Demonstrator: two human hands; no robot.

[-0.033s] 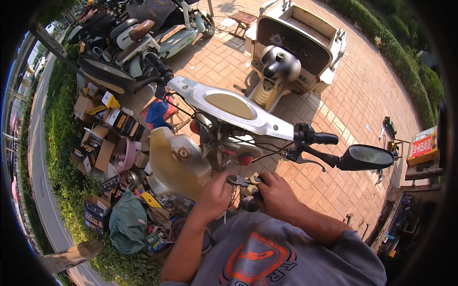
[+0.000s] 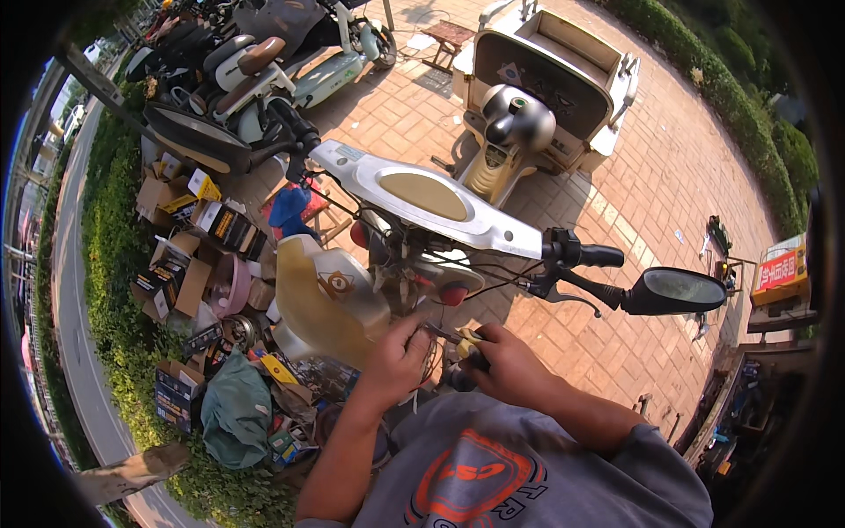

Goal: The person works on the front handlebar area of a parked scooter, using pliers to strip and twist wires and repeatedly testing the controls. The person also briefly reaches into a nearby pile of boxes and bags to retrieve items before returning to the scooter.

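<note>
My left hand [image 2: 396,361] is closed in a pinch on thin wires [image 2: 429,356] below the scooter's handlebar. My right hand [image 2: 510,361] grips a yellow-handled tool [image 2: 468,346], apparently pliers, whose dark jaws reach toward my left fingertips; exactly what sits in the jaws is too small to tell. Just above both hands are a red lamp [image 2: 454,293] and tangled cables under the silver handlebar cover [image 2: 519,233]. A cream, silvery body panel [image 2: 308,290] stands left of my left hand.
Boxes [image 2: 189,290], a green bag [image 2: 236,409] and assorted parts lie heaped at left beside a hedge [image 2: 114,264]. Parked scooters [image 2: 312,84] stand upper left. A cargo tricycle [image 2: 537,79] stands on the brick paving ahead. The mirror [image 2: 673,290] juts right.
The pliers and the fingers of my right hand have shifted very slightly. Everything else looks the same.
</note>
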